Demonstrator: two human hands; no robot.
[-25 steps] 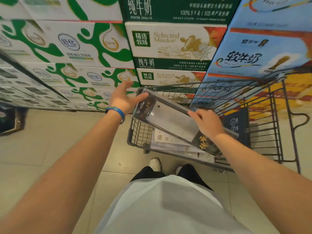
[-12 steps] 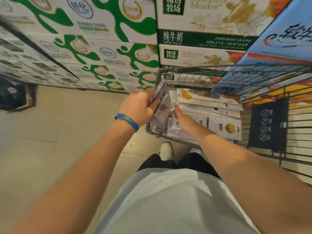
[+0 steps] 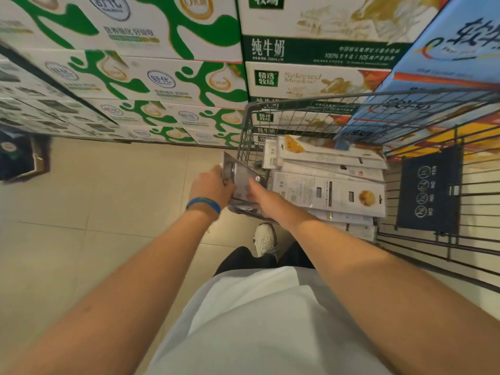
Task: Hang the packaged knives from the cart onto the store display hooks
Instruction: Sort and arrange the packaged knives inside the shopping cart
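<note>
Head view, store aisle.

- A clear plastic knife package [image 3: 241, 177], edge-on and blurred, is being held upright over the near left corner of a grey wire shopping cart [image 3: 351, 95], just above its rim.
- The package's left edge is being gripped by the left hand [image 3: 213, 188], fingers curled round it; a blue wristband [image 3: 203, 204] is being worn on that wrist.
- The package's near face is being touched by the right hand [image 3: 260, 194], thumb laid on it. The other fingers are being hidden behind the package, so a full grip cannot be told.
- A stack of white flat knife packages [image 3: 328, 191] is being carried in the cart basket, just right of the hands.
- Green-and-white and blue milk cartons [image 3: 167, 79] are being displayed in stacks beyond the cart, on a beige tiled floor [image 3: 108, 201].
</note>
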